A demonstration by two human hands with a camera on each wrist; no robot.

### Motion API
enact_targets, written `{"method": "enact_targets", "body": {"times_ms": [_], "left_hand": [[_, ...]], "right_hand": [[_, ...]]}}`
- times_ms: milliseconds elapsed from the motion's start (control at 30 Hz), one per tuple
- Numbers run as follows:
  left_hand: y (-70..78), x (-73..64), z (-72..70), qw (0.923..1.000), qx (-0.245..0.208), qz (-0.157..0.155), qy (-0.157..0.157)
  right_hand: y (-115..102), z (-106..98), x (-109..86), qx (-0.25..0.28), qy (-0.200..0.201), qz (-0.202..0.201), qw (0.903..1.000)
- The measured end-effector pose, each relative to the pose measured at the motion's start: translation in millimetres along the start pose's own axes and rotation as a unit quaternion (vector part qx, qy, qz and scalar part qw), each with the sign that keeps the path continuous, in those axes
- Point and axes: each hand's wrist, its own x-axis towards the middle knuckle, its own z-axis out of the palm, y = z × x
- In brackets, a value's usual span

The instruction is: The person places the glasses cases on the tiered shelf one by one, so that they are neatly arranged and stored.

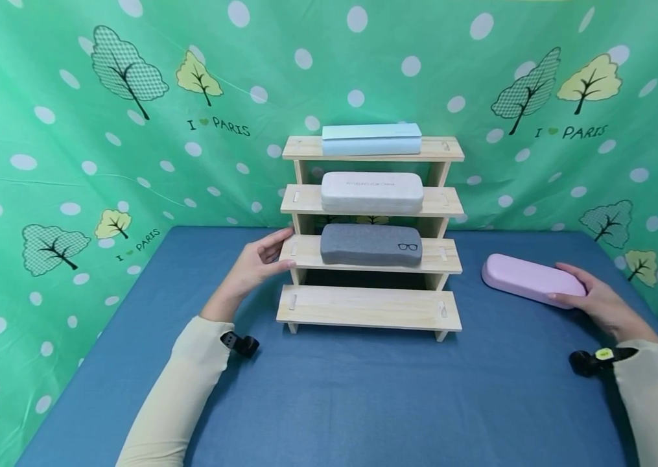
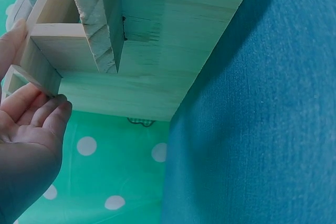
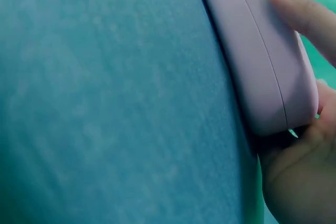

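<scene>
A four-step wooden display stand (image 1: 369, 308) stands mid-table. My left hand (image 1: 261, 257) grips the left end of its second step from the bottom; in the left wrist view the thumb (image 2: 14, 40) lies on one side of the board and the curled fingers on the other. Off to the right, a pink glasses case (image 1: 524, 279) lies slanted on the table. Its right end is between the thumb and fingers of my right hand (image 1: 605, 305). The right wrist view shows the case's seam (image 3: 268, 51) and the thumb against its side.
On the stand's upper steps lie a light blue glasses case (image 1: 371, 140), a white one (image 1: 372, 192) and a grey one (image 1: 371, 245) with a glasses print. The bottom step is bare wood. Blue cloth (image 1: 364, 402) covers the table, and a green dotted curtain (image 1: 364, 65) hangs behind.
</scene>
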Motion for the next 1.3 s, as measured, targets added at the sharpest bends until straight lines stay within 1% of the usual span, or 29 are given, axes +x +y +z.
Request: {"method": "enact_targets", "body": {"times_ms": [133, 233, 333, 433, 667, 800, 967, 1067, 1167, 1300], "left_hand": [[-0.5, 0.4, -0.2, 1.0000, 0.003, 0.004, 0.000], [-0.7, 1.5, 0.0, 0.9999, 0.004, 0.013, -0.003], [-1.0, 3.1, 0.1, 0.9997, 0.003, 0.021, -0.007], [-1.0, 3.7, -0.1, 0.9997, 0.002, 0.023, -0.008], [1.1, 2.0, -0.4, 0.9998, 0.006, 0.017, -0.004], [2.8, 0.1, -0.6, 0.9999, 0.006, 0.014, -0.002], [2.6, -0.4, 0.4, 0.9999, -0.002, 0.009, -0.004], [2.0, -0.2, 0.8, 1.0000, -0.002, 0.009, -0.004], [1.4, 0.2, 0.8, 0.9999, -0.001, 0.011, -0.004], [1.2, 0.6, 0.7, 0.9999, -0.001, 0.011, -0.004]], "right_hand": [[-4.2, -1.1, 0.3, -0.008, -0.019, 0.009, 0.9997], [-5.3, -1.5, -1.2, -0.032, -0.023, 0.010, 0.9992], [-5.5, -1.4, -2.3, -0.063, -0.019, 0.006, 0.9978], [-6.4, -1.0, -2.9, -0.091, -0.012, 0.006, 0.9957], [-12.7, 1.6, -4.0, -0.125, 0.006, 0.009, 0.9921], [-12.8, 4.3, -6.7, -0.127, 0.023, 0.008, 0.9915], [-10.8, 5.2, -12.5, -0.124, 0.028, 0.007, 0.9918], [-10.4, 5.3, -14.0, -0.122, 0.031, 0.000, 0.9921], [-10.3, 5.2, -15.2, -0.105, 0.043, -0.014, 0.9935], [-12.3, 4.4, -17.4, -0.067, 0.060, -0.034, 0.9954]]}}
